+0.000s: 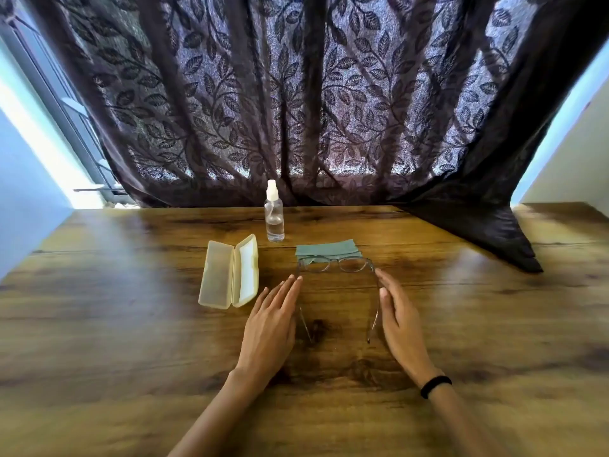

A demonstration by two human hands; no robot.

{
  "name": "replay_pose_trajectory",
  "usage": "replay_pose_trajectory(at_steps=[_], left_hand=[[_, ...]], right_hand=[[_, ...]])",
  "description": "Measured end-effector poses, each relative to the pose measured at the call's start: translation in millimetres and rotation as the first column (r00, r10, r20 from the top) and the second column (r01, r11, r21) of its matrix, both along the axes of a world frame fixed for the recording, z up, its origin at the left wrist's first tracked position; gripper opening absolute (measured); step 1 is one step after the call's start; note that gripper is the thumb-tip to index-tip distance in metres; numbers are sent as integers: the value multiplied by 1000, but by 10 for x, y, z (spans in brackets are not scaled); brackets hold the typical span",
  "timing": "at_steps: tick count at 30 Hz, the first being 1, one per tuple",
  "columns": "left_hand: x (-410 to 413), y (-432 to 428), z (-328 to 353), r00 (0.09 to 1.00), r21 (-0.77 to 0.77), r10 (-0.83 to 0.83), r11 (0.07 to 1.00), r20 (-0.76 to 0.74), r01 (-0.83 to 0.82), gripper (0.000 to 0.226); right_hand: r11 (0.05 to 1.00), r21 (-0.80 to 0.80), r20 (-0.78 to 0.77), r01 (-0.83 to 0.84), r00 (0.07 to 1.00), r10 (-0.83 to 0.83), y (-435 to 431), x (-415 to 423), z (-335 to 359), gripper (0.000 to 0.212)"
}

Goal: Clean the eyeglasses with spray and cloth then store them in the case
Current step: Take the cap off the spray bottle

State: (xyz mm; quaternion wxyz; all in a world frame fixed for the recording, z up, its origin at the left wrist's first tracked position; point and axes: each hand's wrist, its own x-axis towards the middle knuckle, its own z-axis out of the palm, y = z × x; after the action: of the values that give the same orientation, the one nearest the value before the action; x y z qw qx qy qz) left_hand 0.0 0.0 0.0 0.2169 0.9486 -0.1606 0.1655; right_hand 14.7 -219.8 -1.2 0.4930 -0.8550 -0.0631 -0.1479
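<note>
Head view. We take the eyeglasses [336, 263] as our landmark: they rest on the wooden table [131, 324] with their temples unfolded and running back toward the wearer, lenses facing away. Touching the far side of the frame front lies the folded grey-green cloth [326, 248]; the lenses appear to overlap its near edge. Beyond the cloth and slightly to the left stands the clear spray bottle [274, 215], upright, capped with a white nozzle, about one third full. To the left of the eyeglasses, well apart from them, the pale case [230, 275] lies open, both shells facing up.

The left hand [272, 324] sits just outside the left temple, fingers straight and together, gripping nothing. The right hand [400, 324] sits just outside the right temple, fingers loosely extended, thumb near the temple; we cannot tell whether it touches. A dark band [435, 385] circles the right wrist. A patterned curtain [313, 94] hangs behind the table.

We judge the eyeglasses light, thin and fragile: the temples would flex under side load, and the lenses smear and scratch readily. We would take hold at the temples near the hinges, or at the frame rim, keeping fingertips off the lenses. Cleaning has not begun.
</note>
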Motion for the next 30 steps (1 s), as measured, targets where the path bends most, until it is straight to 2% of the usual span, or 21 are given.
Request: replay_pose_trajectory(at_steps=[2,7,18,30], left_hand=[[47,-7,26,1000,-62,2,998,-9,-2,52],[175,-27,-8,995,-139,-33,990,-92,20,58],[331,-56,-41,994,-177,20,983,-112,-40,47],[170,6,33,997,-226,-19,974,-79,0,47]], right_hand=[[999,21,11,26,1000,-26,-66,78,26,36],[995,-87,18,40,999,-38,-176,218,16,37],[985,-170,43,29,999,-22,-206,363,50,33],[990,-143,51,16,999,-8,-184,224,68,30]])
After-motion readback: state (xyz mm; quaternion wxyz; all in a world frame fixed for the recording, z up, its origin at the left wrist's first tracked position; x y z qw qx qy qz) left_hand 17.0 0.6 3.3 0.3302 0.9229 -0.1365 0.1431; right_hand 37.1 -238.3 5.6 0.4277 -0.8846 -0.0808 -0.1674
